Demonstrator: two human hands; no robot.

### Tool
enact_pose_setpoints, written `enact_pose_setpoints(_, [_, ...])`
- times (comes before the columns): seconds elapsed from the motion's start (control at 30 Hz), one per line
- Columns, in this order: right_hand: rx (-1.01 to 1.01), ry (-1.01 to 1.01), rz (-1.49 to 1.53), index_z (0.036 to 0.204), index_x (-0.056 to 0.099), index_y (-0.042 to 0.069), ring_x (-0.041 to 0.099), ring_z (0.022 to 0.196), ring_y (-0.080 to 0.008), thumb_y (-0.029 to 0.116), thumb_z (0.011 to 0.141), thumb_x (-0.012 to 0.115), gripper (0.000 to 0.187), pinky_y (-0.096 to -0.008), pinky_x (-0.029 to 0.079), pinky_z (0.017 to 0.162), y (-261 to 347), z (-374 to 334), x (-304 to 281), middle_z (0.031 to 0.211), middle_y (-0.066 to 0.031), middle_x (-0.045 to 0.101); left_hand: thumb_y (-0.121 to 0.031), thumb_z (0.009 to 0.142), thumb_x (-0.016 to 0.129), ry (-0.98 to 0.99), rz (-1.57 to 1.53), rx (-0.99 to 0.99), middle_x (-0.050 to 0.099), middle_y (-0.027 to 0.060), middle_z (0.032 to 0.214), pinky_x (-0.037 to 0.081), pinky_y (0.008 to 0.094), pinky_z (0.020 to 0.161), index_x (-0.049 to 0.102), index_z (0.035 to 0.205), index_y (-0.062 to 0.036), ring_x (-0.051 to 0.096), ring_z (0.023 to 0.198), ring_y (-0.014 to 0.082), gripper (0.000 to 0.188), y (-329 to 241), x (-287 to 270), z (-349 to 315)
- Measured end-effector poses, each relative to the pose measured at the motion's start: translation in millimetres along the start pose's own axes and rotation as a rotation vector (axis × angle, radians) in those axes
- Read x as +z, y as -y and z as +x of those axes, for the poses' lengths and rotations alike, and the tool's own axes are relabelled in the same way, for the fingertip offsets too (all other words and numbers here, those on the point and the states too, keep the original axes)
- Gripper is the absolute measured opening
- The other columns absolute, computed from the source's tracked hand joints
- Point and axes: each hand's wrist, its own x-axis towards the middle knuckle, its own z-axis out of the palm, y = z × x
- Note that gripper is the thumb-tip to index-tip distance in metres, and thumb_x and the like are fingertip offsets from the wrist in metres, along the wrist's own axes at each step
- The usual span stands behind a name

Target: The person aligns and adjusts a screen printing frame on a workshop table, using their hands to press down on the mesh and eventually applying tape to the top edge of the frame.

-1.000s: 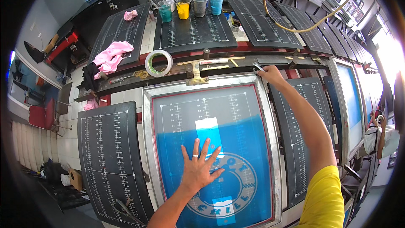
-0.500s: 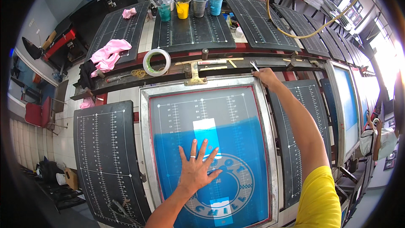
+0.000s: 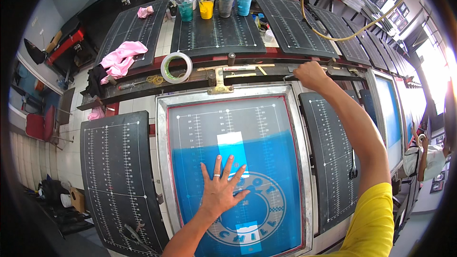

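Observation:
My left hand [image 3: 222,188] lies flat with spread fingers on the blue mesh of a silk-screen frame [image 3: 163,162], over its round lettered design. Two white paper pieces show through the mesh, one [image 3: 230,143] just above my fingertips and one [image 3: 248,238] lower down. Beyond the frame's far right corner, my right hand [image 3: 310,75] is closed at the dark metal rail [image 3: 185,85]. A small metal wrench [image 3: 288,77] sticks out from its left side; most of it is hidden by the fist. A metal hinge clamp [image 3: 220,84] sits at the frame's far edge.
Dark ruled boards flank the frame, left [image 3: 113,181] and right [image 3: 328,162]; scissors [image 3: 353,167] lie on the right one. On the rail rests a tape roll [image 3: 165,69]. Cups of ink [image 3: 206,8] and pink cloth [image 3: 123,57] lie beyond. Another person [image 3: 423,157] stands far right.
My right hand has moved slightly right and turned, swinging the wrench from pointing up to lying nearly level. My left hand stays on the mesh. The scissors on the right board have come into sight.

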Motion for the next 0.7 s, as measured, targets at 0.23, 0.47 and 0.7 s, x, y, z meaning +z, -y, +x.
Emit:
enact_pose_setpoints(0.23, [0.579, -0.055, 0.819, 0.088, 0.073, 0.000, 0.071, 0.090, -0.0372, 0.034, 0.078, 0.074, 0.036, -0.0461, 0.054, 0.080, 34.3, 16.8, 30.9, 0.091, -0.0237, 0.072, -0.072, 0.085, 0.056, 0.003, 0.000, -0.011, 0.024, 0.0133, 0.161, 0.013, 0.0810, 0.108, 0.045, 0.149, -0.0316, 0.015, 0.149, 0.0435, 0.076, 2.3, 2.8, -1.7])
enact_pose_setpoints(0.47, [0.865, -0.149, 1.382, 0.085, 0.075, -0.001, 0.067, 0.074, -0.0232, 0.029, 0.078, 0.078, 0.030, -0.0397, 0.049, 0.070, 50.0, 33.1, 96.6, 0.076, -0.0125, 0.070, -0.073, 0.084, 0.058, -0.013, 0.002, -0.002, 0.025, 0.0142, 0.161, 0.013, 0.0818, 0.107, 0.047, 0.148, -0.0307, 0.017, 0.148, 0.0446, 0.077, 1.7, 3.2, -1.5])
enact_pose_setpoints(0.7, [0.871, -0.155, 1.554, 0.081, 0.073, 0.000, 0.057, 0.064, -0.0165, 0.023, 0.080, 0.078, 0.024, -0.0376, 0.044, 0.062, 56.8, 32.9, 91.8, 0.069, -0.0049, 0.063, -0.074, 0.084, 0.057, 0.011, 0.021, -0.006, 0.024, 0.0144, 0.161, 0.013, 0.0814, 0.107, 0.046, 0.148, -0.0305, 0.015, 0.149, 0.0446, 0.078, 2.5, 3.0, -1.9])
